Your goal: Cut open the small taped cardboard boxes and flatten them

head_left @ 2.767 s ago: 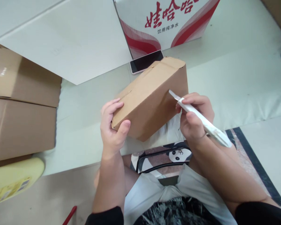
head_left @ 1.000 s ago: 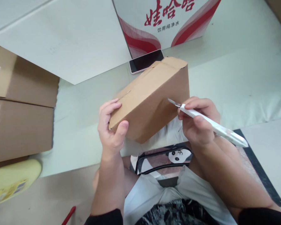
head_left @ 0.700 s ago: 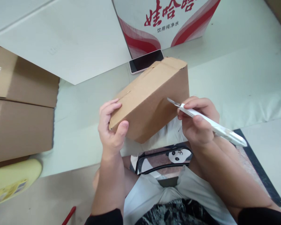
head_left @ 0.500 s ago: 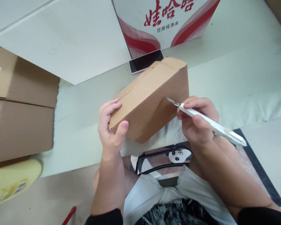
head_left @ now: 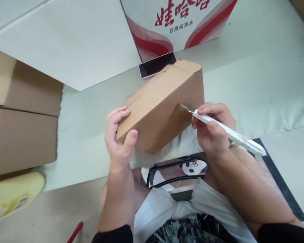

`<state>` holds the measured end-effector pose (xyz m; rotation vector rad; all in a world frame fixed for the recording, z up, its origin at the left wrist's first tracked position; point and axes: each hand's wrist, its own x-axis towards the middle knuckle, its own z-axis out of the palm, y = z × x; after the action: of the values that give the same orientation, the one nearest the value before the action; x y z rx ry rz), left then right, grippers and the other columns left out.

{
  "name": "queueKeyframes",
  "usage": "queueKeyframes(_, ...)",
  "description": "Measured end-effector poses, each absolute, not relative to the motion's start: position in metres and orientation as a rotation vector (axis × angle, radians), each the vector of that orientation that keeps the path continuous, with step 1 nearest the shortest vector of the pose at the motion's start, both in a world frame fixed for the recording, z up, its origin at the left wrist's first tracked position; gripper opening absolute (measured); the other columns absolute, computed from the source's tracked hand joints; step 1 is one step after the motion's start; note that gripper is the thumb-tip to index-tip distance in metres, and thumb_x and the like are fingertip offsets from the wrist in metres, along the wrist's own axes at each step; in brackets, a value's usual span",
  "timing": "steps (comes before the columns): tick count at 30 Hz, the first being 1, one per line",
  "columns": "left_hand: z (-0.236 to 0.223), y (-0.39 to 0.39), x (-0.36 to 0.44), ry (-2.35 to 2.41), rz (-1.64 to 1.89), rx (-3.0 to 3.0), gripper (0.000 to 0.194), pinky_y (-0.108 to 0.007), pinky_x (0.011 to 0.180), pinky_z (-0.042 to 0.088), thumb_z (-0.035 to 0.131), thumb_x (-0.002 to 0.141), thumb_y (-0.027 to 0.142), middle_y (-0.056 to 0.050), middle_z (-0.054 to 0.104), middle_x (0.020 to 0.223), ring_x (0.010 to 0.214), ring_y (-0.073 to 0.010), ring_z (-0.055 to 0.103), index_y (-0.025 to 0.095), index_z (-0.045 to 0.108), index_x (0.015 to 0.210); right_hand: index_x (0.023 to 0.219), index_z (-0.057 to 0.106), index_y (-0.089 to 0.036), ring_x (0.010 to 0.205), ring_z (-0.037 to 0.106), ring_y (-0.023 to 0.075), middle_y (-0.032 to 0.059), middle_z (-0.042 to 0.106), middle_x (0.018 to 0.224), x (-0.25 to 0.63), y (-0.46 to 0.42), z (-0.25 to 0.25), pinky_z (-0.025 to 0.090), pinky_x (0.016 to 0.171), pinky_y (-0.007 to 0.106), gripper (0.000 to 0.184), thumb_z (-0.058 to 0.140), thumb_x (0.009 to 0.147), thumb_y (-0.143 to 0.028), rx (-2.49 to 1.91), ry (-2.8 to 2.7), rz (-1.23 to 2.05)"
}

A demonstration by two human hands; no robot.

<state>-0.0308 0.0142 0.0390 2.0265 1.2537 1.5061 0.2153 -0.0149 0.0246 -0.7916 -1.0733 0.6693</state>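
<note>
My left hand (head_left: 119,140) grips the near left corner of a small brown cardboard box (head_left: 162,101), which is held tilted above my lap. In my right hand (head_left: 214,131) I pinch a white utility knife (head_left: 226,132), fingers closed round its handle. Its thin blade points left and its tip touches the box's right side face, about halfway up.
A white and red printed carton (head_left: 177,23) stands behind the box, with a phone (head_left: 157,64) lying flat in front of it. Larger brown cartons (head_left: 20,111) sit at the left. A flat white board (head_left: 71,44) lies at the back left. A panda-print bag (head_left: 177,168) rests on my lap.
The knife dropped from its raised, steeper angle to a flatter one, and its blade tip slid left until it met the box's side. My left hand kept its hold.
</note>
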Motion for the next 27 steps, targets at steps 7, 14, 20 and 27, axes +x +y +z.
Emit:
queueKeyframes(7, 0.039, 0.014, -0.03, 1.231, 1.53, 2.016, 0.043, -0.053, 0.109, 0.054, 0.069, 0.094, 0.067, -0.007, 0.073, 0.121, 0.124, -0.0314, 0.069, 0.033, 0.073, 0.121, 0.098, 0.075, -0.024, 0.055, 0.053, 0.013, 0.0005, 0.064, 0.076, 0.214, -0.015, 0.025, 0.038, 0.045, 0.029, 0.018, 0.068, 0.094, -0.04, -0.752, -1.089, 0.668)
queueKeyframes(14, 0.036, 0.015, -0.032, 1.217, 1.535, 1.995, 0.043, -0.055, 0.112, 0.053, 0.07, 0.094, 0.065, -0.007, 0.073, 0.124, 0.127, -0.0319, 0.068, 0.033, 0.072, 0.123, 0.098, 0.076, -0.024, 0.056, 0.053, 0.0129, 0.0001, 0.064, 0.076, 0.213, -0.015, 0.027, 0.036, 0.045, 0.028, 0.018, 0.07, 0.093, -0.039, -0.764, -1.072, 0.714)
queueKeyframes(20, 0.029, 0.017, -0.031, 1.292, 1.537, 1.989, 0.048, -0.058, 0.112, 0.054, 0.064, 0.094, 0.071, -0.007, 0.07, 0.122, 0.125, -0.0329, 0.069, 0.033, 0.068, 0.122, 0.104, 0.077, -0.026, 0.059, 0.056, 0.0141, 0.0012, 0.068, 0.081, 0.214, -0.018, 0.022, 0.04, 0.047, 0.03, 0.018, 0.069, 0.094, -0.039, -0.789, -1.074, 0.755)
queueKeyframes(27, 0.032, 0.013, -0.026, 1.319, 1.574, 1.956, 0.046, -0.055, 0.11, 0.054, 0.064, 0.095, 0.068, -0.008, 0.072, 0.12, 0.123, -0.0319, 0.069, 0.03, 0.069, 0.119, 0.106, 0.079, -0.028, 0.061, 0.058, 0.0164, 0.0032, 0.07, 0.081, 0.221, -0.026, 0.023, 0.042, 0.048, 0.032, 0.019, 0.073, 0.091, -0.039, -0.842, -1.118, 0.806)
